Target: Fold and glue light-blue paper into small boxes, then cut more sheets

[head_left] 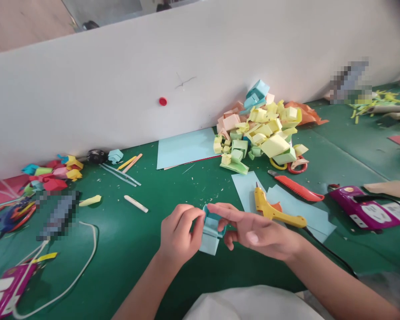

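A light blue folded paper piece (209, 229), shaped like a small box with a flap hanging down, is held above the green table. My left hand (183, 231) pinches its left edge between thumb and curled fingers. On the other side, my right hand (256, 229) has its index finger stretched along the top of the piece, while the lower fingers bend loosely by its right side. The right thumb stands away from the paper. Just beyond that hand, a yellow glue gun (276, 209) lies on light blue paper sheets (296, 209).
Folded paper pieces (266, 133) are heaped against the white partition (120, 89). Around the table (130, 249) lie a red cutter knife (300, 187), scissors (296, 165), a white stick (136, 203), a purple box (366, 209), a looped white cable (95, 240) and colourful paper shapes (55, 173).
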`<control>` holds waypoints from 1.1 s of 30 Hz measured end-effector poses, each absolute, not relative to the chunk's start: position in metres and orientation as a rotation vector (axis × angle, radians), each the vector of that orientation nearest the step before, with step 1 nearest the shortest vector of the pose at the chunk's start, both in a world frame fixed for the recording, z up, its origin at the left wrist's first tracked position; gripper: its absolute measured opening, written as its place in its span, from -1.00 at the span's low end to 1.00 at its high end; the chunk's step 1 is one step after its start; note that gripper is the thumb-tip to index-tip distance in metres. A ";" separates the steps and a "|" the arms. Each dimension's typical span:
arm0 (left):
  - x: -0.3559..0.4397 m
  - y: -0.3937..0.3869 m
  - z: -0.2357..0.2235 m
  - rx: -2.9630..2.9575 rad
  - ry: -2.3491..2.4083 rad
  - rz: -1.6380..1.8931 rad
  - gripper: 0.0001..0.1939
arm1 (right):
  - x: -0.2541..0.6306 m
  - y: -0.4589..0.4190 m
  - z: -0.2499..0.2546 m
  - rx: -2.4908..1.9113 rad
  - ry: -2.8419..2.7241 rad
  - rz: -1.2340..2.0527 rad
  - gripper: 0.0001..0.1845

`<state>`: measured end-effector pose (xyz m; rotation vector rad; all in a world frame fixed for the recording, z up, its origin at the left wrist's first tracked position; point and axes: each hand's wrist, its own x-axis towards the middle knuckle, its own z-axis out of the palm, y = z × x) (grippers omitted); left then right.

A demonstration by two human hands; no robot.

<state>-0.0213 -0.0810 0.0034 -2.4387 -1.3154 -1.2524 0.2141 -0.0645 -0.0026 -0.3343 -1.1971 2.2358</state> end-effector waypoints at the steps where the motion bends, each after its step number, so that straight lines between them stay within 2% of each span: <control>1: -0.024 -0.082 0.003 -2.450 -1.339 -1.264 -0.82 | 0.219 -0.066 -0.002 -0.370 -1.223 2.193 -0.28; 4: -0.036 -0.084 0.001 -2.429 -1.409 -1.295 -0.82 | 0.242 -0.070 -0.003 -0.557 -1.406 1.990 -0.33; 10: -0.068 -0.091 -0.007 -2.392 -1.606 -1.195 -0.83 | 0.290 -0.084 -0.006 -1.242 -1.687 1.340 -0.59; 13: -0.077 -0.100 -0.011 -2.443 -1.637 -1.088 -0.85 | 0.305 -0.089 -0.016 -1.455 -1.841 0.847 -0.60; 17: -0.076 -0.115 -0.015 -2.746 -1.454 -0.763 -0.68 | 0.316 -0.093 -0.034 -1.558 -2.073 0.435 -0.57; 26: -0.059 -0.110 -0.028 -2.749 -0.972 -0.563 -0.60 | 0.311 -0.085 -0.054 -1.638 -2.264 0.279 -0.32; 30: -0.055 -0.099 -0.015 -2.826 -0.866 -0.610 -0.63 | 0.311 -0.082 -0.056 -1.643 -2.265 0.305 -0.31; 33: -0.050 -0.094 -0.004 -2.908 -0.953 -0.724 -0.58 | 0.310 -0.082 -0.056 -1.642 -2.245 0.326 -0.30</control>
